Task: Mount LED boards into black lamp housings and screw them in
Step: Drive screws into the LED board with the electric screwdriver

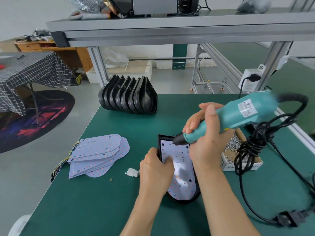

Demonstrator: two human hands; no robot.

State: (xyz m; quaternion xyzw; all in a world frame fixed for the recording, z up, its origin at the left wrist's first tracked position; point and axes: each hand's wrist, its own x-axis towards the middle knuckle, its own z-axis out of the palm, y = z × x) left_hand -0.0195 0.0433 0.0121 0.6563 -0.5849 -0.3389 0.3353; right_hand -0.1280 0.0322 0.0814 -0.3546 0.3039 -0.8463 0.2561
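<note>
Two hands are on the job as I watch: my right hand (204,132) has its grip wrapped round the teal electric screwdriver (230,120), bit angled down at the far left corner of the LED board (180,167). My left hand (156,171) has its grip curled over the near-left rim of the black lamp housing (159,145), fingertips pressing the board flat. The board sits inside that housing, right in front of me on the surface.

I judge this unit is seated and at the screwing stage; I cannot tell whether any screw is already in. Much is left: a fanned pile of loose LED boards (98,154) lies to the left with wires trailing off the edge, and a row of empty housings (127,96) stands at the far edge. A box of screws (238,150) sits just right of my hand, under the coiled cord.

The surface (119,201) is a green mat; beyond it, an aluminium frame shelf, a grey floor, a checked tablecloth and a dark rug.
</note>
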